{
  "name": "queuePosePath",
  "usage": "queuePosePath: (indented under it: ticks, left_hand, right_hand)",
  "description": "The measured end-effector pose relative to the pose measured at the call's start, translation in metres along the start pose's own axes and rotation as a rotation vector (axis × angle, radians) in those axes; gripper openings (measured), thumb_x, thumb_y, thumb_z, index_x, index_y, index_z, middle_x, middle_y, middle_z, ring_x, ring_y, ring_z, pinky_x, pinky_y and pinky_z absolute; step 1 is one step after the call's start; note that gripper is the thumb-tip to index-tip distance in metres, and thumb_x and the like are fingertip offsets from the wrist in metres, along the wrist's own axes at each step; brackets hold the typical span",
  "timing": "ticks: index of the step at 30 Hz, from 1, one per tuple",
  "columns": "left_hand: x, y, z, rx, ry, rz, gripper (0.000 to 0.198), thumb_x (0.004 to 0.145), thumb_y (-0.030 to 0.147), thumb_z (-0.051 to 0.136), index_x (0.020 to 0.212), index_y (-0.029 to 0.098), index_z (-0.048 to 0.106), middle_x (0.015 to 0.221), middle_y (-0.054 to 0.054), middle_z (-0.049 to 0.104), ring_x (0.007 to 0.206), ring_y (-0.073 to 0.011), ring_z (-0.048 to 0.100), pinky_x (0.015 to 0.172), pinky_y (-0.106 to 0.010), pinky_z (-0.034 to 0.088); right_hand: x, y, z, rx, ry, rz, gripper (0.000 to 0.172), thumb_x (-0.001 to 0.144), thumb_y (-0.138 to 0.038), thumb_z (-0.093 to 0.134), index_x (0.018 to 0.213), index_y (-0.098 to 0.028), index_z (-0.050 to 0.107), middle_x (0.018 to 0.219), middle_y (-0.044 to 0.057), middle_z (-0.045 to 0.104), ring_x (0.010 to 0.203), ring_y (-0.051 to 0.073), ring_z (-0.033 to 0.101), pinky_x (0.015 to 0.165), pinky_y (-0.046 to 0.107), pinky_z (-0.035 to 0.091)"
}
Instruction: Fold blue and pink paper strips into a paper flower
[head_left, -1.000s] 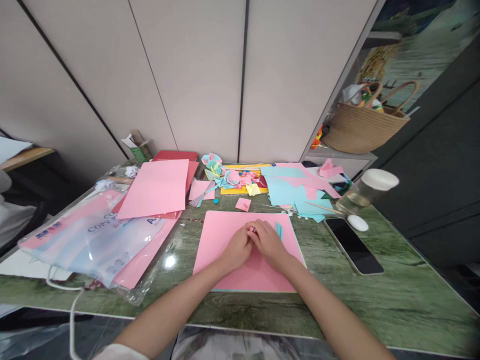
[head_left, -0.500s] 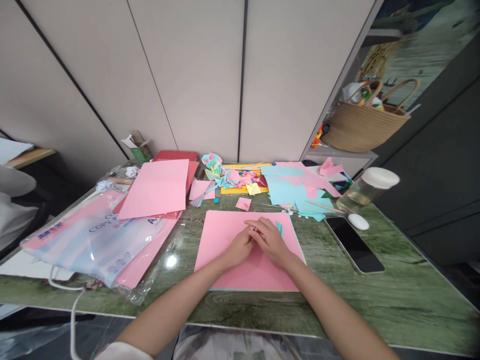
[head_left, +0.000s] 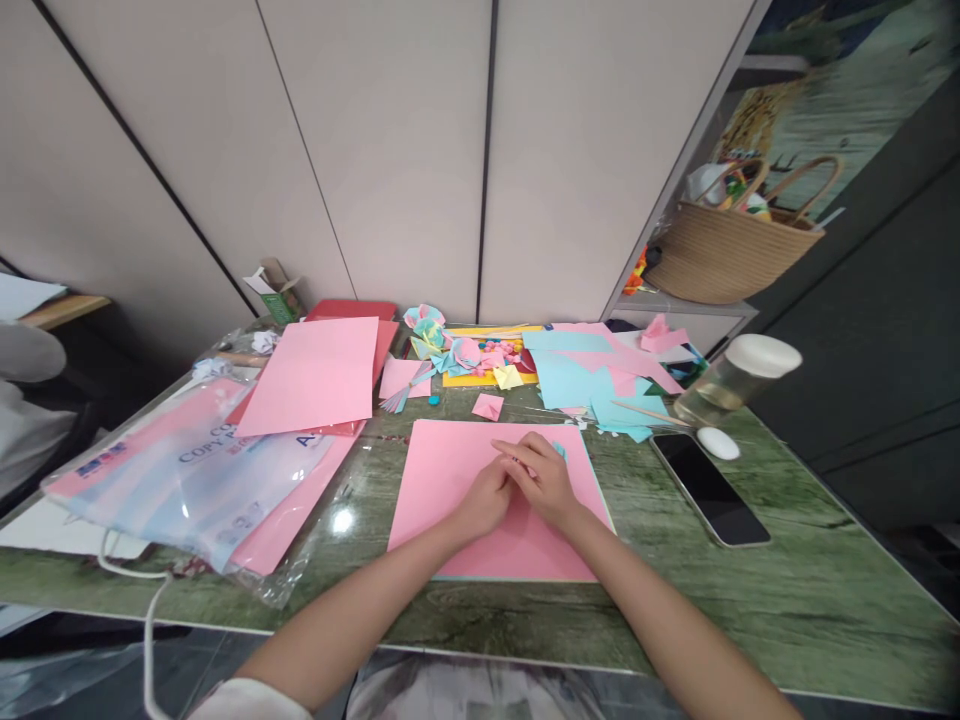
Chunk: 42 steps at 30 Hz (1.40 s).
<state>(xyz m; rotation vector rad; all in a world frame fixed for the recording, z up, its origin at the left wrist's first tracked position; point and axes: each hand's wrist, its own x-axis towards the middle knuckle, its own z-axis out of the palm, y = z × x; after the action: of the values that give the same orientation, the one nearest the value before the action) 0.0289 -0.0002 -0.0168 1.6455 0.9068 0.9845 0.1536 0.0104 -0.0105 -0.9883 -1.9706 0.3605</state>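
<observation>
My left hand (head_left: 484, 497) is curled closed above a stack of pink paper (head_left: 442, 470). My right hand (head_left: 549, 482) meets it from the right, its fingertips pressed against the left fingers and one finger stretched across them. Whatever lies between the two hands is mostly hidden; only a tiny dark spot shows there, too small to name. Just behind the right knuckles, a small blue paper piece (head_left: 560, 450) lies on the pink stack, partly covered. A folded pink square (head_left: 488, 406) sits beyond the stack's far edge.
To the left are a plastic paper pack (head_left: 187, 470) and pink sheets (head_left: 311, 375). Paper flowers (head_left: 427, 330) and a yellow tray (head_left: 457, 380) stand behind. Blue scraps (head_left: 562, 380), a phone (head_left: 709, 488), a white oval object (head_left: 718, 443) and a clear jar (head_left: 705, 395) are right.
My right hand's fingers have bent and drawn in over the left, covering more of the small dark thing and the blue piece. The things on the table have stayed put.
</observation>
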Motion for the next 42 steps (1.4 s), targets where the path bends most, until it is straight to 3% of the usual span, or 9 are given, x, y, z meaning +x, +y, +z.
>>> queuePosePath:
  ticks: [13, 16, 18, 21, 24, 26, 32, 36, 42]
  left_hand:
    - [0.001, -0.008, 0.007, -0.063, 0.076, -0.037, 0.03, 0.083, 0.033, 0.034, 0.077, 0.013, 0.055, 0.081, -0.006, 0.06, 0.078, -0.0167, 0.053, 0.073, -0.03, 0.04]
    - [0.007, -0.009, 0.0, -0.256, 0.1, -0.159, 0.034, 0.081, 0.041, 0.038, 0.061, 0.015, 0.047, 0.057, -0.001, 0.052, 0.063, -0.0142, 0.051, 0.07, -0.03, 0.04]
    - [0.012, -0.007, -0.008, -0.502, 0.053, -0.238, 0.034, 0.078, 0.043, 0.042, 0.057, 0.016, 0.042, 0.048, 0.002, 0.045, 0.056, -0.0134, 0.051, 0.071, -0.032, 0.04]
    - [0.016, 0.0, -0.02, -0.775, 0.041, -0.321, 0.029, 0.075, 0.037, 0.049, 0.058, 0.016, 0.039, 0.048, 0.004, 0.042, 0.046, -0.0095, 0.047, 0.07, -0.033, 0.041]
    - [0.017, 0.004, -0.027, -0.817, 0.063, -0.396, 0.029, 0.075, 0.033, 0.049, 0.055, 0.016, 0.035, 0.043, 0.007, 0.035, 0.037, -0.0056, 0.037, 0.064, -0.029, 0.041]
    - [0.015, 0.004, -0.027, -0.81, 0.089, -0.43, 0.03, 0.075, 0.031, 0.048, 0.053, 0.017, 0.034, 0.04, 0.007, 0.032, 0.034, -0.0044, 0.032, 0.058, -0.027, 0.039]
    - [0.014, 0.003, -0.022, -0.791, 0.098, -0.468, 0.028, 0.073, 0.031, 0.049, 0.054, 0.017, 0.035, 0.04, 0.005, 0.037, 0.037, -0.0067, 0.039, 0.059, -0.027, 0.04]
    - [0.014, 0.0, -0.02, -0.736, 0.075, -0.501, 0.028, 0.073, 0.033, 0.05, 0.055, 0.017, 0.036, 0.039, 0.008, 0.03, 0.032, -0.0044, 0.032, 0.053, -0.025, 0.038]
    - [0.011, 0.002, -0.018, -0.645, 0.075, -0.494, 0.023, 0.069, 0.036, 0.057, 0.069, 0.015, 0.049, 0.04, 0.012, 0.02, 0.032, -0.0021, 0.019, 0.044, -0.02, 0.03]
  right_hand:
    - [0.002, -0.005, 0.002, 0.043, 0.005, 0.023, 0.03, 0.085, -0.028, 0.037, 0.105, -0.023, 0.059, 0.075, 0.003, 0.044, 0.074, 0.015, 0.046, 0.067, 0.03, 0.038]
    - [0.013, -0.001, -0.017, 0.052, 0.001, 0.146, 0.036, 0.087, -0.033, 0.029, 0.111, -0.022, 0.053, 0.078, 0.003, 0.048, 0.073, 0.015, 0.048, 0.065, 0.027, 0.038]
    - [0.019, 0.011, -0.034, -0.049, 0.014, 0.342, 0.037, 0.087, -0.039, 0.028, 0.105, -0.019, 0.053, 0.071, 0.002, 0.051, 0.064, 0.014, 0.047, 0.058, 0.025, 0.035]
    - [0.019, 0.037, -0.055, -0.32, -0.205, 0.576, 0.042, 0.082, -0.049, 0.033, 0.072, -0.017, 0.058, 0.057, 0.002, 0.052, 0.055, 0.015, 0.047, 0.054, 0.024, 0.03]
    - [0.012, 0.056, -0.062, -0.491, -0.423, 0.71, 0.046, 0.076, -0.057, 0.037, 0.061, -0.017, 0.055, 0.056, 0.006, 0.055, 0.054, 0.017, 0.05, 0.052, 0.025, 0.027]
    - [0.008, 0.06, -0.06, -0.539, -0.469, 0.742, 0.043, 0.072, -0.057, 0.042, 0.062, -0.017, 0.055, 0.058, 0.007, 0.057, 0.056, 0.019, 0.052, 0.052, 0.025, 0.026]
    - [0.008, 0.056, -0.049, -0.4, -0.305, 0.72, 0.023, 0.065, -0.036, 0.058, 0.076, -0.017, 0.051, 0.061, 0.003, 0.055, 0.056, 0.016, 0.05, 0.052, 0.023, 0.028]
    - [0.011, 0.047, -0.043, -0.326, -0.27, 0.651, 0.014, 0.07, -0.025, 0.052, 0.081, -0.018, 0.048, 0.062, -0.001, 0.051, 0.057, 0.012, 0.048, 0.054, 0.022, 0.03]
    - [0.016, 0.024, -0.026, 0.29, -0.094, 0.493, 0.017, 0.073, -0.03, 0.049, 0.084, -0.021, 0.041, 0.057, -0.007, 0.037, 0.049, 0.01, 0.039, 0.047, 0.02, 0.031]
